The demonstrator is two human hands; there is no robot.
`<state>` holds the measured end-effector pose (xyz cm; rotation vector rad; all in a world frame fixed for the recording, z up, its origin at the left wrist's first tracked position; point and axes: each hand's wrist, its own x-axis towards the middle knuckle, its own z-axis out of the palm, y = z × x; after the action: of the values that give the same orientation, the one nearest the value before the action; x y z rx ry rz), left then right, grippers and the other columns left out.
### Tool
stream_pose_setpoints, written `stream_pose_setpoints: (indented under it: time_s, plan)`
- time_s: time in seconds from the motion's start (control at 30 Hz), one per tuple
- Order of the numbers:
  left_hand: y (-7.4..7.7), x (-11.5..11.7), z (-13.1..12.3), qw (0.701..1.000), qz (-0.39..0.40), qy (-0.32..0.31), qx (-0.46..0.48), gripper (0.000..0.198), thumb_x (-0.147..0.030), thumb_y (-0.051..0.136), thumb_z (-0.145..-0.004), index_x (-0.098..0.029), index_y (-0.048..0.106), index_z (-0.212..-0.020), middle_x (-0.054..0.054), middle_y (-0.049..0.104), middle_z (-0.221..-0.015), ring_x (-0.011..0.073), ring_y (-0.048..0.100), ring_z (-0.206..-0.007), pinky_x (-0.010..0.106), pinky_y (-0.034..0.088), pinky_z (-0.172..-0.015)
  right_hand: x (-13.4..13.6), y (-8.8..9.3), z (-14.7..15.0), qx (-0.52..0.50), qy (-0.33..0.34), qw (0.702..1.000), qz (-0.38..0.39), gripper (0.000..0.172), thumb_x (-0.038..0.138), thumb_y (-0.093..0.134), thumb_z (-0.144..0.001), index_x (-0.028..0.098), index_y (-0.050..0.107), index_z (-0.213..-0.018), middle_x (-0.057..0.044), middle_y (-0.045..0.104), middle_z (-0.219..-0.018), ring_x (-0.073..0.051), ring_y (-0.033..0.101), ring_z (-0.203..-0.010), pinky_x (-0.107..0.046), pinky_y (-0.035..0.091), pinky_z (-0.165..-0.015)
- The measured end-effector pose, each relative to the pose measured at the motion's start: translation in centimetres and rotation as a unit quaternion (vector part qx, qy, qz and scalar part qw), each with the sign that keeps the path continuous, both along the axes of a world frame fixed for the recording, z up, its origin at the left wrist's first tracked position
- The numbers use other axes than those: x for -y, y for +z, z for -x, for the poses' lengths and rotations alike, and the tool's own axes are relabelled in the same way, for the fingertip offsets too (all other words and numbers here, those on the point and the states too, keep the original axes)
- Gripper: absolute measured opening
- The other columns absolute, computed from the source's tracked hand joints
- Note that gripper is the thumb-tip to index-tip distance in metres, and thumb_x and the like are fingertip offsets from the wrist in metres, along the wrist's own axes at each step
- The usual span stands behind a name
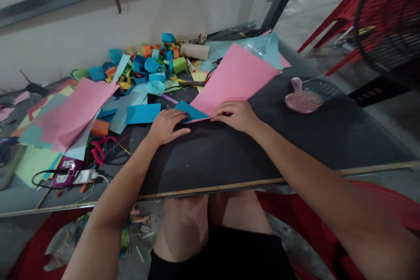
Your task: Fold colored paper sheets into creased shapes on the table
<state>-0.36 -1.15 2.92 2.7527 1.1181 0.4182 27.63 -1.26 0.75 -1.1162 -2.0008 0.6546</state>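
A large sheet of pink paper (238, 74) lies slanted on the dark table. At its near corner is a small blue triangular piece of paper (193, 113), with a thin pink edge showing below it. My left hand (170, 124) rests on the left part of the blue piece, its fingers stretched out and the thumb held apart. On the other side, my right hand (236, 116) pinches the near edge of the pink sheet, thumb against the curled fingers. A flat blue paper strip (143, 113) lies just left of my left hand.
Behind my hands is a heap of small folded paper pieces (152, 63) beside a cardboard tube (194, 51). Stacked coloured sheets (75, 111), pink scissors (100, 148) and a purple power strip (68, 170) lie left. A pink hairbrush (302, 98) and black fan (390, 26) are right.
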Motion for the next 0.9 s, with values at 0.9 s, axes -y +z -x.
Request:
stream_pose_setpoints:
  time_s: [0.9]
  plan:
    - [-0.6,0.4,1.4,0.949,-0.281,0.073,0.121,0.055,-0.062,0.041,-0.093,-0.02,0.063,-0.12,0.015,0.064,-0.129,0.0324,0.055,-0.128,0.048,0.041,-0.103,-0.4,-0.5,0.7,-0.06,-0.166,0.935,-0.306,0.019,0.038,0.069,-0.086,0.024,0.074,-0.074,-0.002,0.076,-0.074,-0.019,0.072,-0.07,-0.032,0.058,-0.066]
